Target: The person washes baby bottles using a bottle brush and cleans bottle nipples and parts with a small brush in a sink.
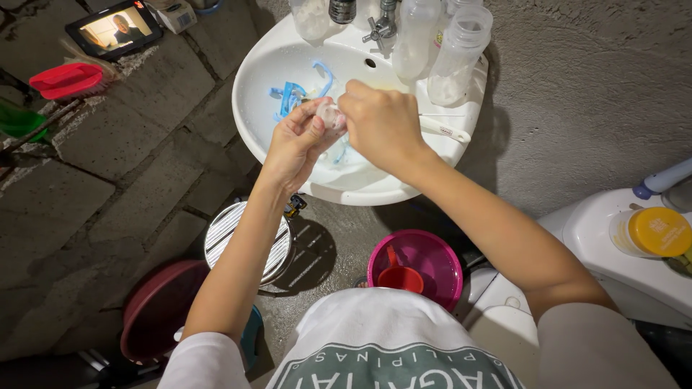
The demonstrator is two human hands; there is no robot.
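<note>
Over a glossy white sink (252, 108): left hand (295, 144) pinching a small, soft, clear teat (331, 117), right hand (382, 122) curled tight around its other side. Nearby, frosted plastic bottles (454, 57) on the rim, blue rings (292, 97) in the basin.

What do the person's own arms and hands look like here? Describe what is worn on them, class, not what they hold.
Both forearms are bare from the short sleeves down. The left hand and right hand wear no gloves, and no rings, watch or bracelets show. The white sleeves belong to a T-shirt with a dark green printed emblem on the chest.
</note>
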